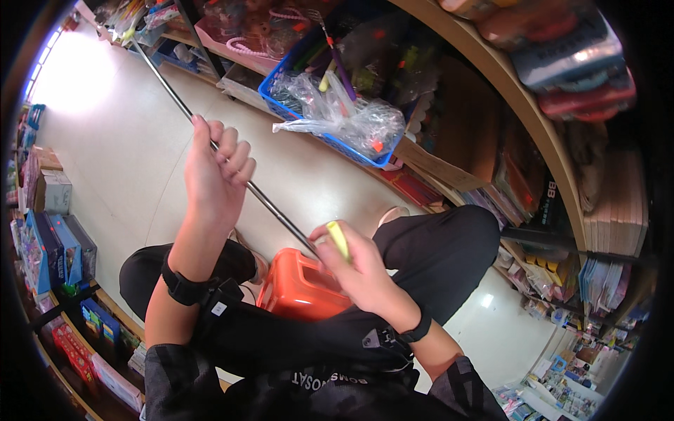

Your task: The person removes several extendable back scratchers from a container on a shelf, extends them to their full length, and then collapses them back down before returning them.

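A long, thin metal rod (271,207), with sections like a telescopic one, slants from upper left down between my hands. My left hand (218,168) is wrapped around its middle. My right hand (353,263) grips the lower end, and a yellow-green tube-like piece (338,239) shows among its fingers. Whether that piece is joined to the rod is hidden. At the rod's far end there is a small yellow-green part (128,34), blurred against the shelf goods. Below my hands stands an orange plastic stool (300,294) between my legs.
A blue plastic basket (337,142) on the shelf ahead holds clear plastic bags (342,110) and sticks with purple (342,73) and yellow handles. Stocked shelves curve along the right. Boxed goods (58,247) line the left side. A pale floor (131,131) runs between them.
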Demonstrator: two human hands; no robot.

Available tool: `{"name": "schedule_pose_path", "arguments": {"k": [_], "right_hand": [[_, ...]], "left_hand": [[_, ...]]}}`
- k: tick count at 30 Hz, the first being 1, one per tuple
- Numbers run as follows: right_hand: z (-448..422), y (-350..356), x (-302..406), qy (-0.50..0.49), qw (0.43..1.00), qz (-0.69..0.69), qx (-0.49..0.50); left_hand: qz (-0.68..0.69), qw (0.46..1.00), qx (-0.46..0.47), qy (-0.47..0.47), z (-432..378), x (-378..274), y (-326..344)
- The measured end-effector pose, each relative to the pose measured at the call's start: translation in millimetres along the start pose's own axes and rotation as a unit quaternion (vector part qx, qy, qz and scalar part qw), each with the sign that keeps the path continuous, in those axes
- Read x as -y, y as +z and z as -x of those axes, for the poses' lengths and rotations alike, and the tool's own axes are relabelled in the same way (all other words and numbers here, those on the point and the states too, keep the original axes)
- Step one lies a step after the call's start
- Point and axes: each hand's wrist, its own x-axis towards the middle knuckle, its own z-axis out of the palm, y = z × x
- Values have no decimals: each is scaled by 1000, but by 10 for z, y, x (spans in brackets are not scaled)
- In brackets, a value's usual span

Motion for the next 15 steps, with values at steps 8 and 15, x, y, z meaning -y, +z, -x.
{"name": "schedule_pose_path", "arguments": {"k": [8, 15], "right_hand": [[-17, -240, -225, -59, 997, 55, -16], [-70, -218, -240, -51, 998, 12, -30]], "left_hand": [[84, 990, 96, 61, -516, -467, -132], [79, 993, 77, 47, -633, -326, 33]]}}
